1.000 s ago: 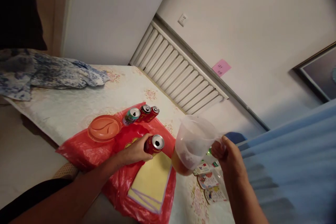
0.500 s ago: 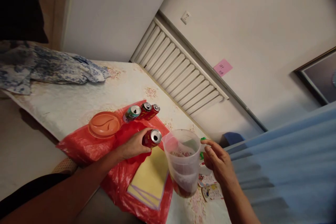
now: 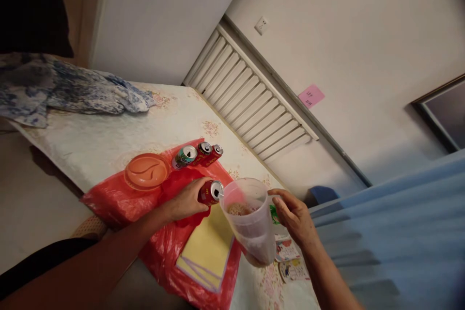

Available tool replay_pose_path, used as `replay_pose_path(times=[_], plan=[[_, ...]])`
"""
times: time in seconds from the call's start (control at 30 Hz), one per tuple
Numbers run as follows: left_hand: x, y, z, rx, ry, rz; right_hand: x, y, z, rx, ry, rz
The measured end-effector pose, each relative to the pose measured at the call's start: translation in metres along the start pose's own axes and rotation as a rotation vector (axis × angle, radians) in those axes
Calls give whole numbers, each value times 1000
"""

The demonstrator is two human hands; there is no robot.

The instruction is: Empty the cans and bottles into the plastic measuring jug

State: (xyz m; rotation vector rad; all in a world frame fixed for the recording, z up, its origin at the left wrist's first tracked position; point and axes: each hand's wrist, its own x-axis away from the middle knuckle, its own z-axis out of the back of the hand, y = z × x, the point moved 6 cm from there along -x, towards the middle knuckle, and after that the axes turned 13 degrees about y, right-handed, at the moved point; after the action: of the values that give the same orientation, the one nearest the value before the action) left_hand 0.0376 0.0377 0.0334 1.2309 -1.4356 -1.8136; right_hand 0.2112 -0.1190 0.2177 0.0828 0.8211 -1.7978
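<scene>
My left hand [image 3: 189, 200] is wrapped round a red can [image 3: 211, 193] with an opened top, held above the red plastic bag. My right hand [image 3: 295, 215] has its fingers closed at the right side of a clear plastic pitcher [image 3: 254, 227], where the handle is. The pitcher is tilted toward the can, its spout side close to the can's top, with brownish liquid and foam inside. Behind the left hand, a green can [image 3: 184, 156], a dark red can [image 3: 204, 151] and another red can [image 3: 215, 153] stand in a row.
An orange lid [image 3: 146, 171] and a folded yellow cloth [image 3: 207, 247] lie on the red bag [image 3: 109, 198]. Patterned fabric [image 3: 90, 89] rests at the left of the table [image 3: 170, 121]. Small packets [image 3: 288, 249] lie right of the pitcher. A blue curtain [image 3: 378, 227] hangs at right.
The pitcher has tipped left toward the can in my left hand, and my right hand has moved left with it. More foam shows inside the pitcher.
</scene>
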Motion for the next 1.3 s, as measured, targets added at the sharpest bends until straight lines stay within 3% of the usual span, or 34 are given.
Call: replay_pose_path(times=[0.47, 0.73, 1.3], plan=[[0, -8, -2, -108, -3, -40, -8, -1, -6, 42, -79, -49], [1, -3, -1, -119, -4, -38, -12, -2, -8, 71, -101, -67], [0, -8, 0, -123, -9, -69, -18, -11, -11, 133, -118, 10]])
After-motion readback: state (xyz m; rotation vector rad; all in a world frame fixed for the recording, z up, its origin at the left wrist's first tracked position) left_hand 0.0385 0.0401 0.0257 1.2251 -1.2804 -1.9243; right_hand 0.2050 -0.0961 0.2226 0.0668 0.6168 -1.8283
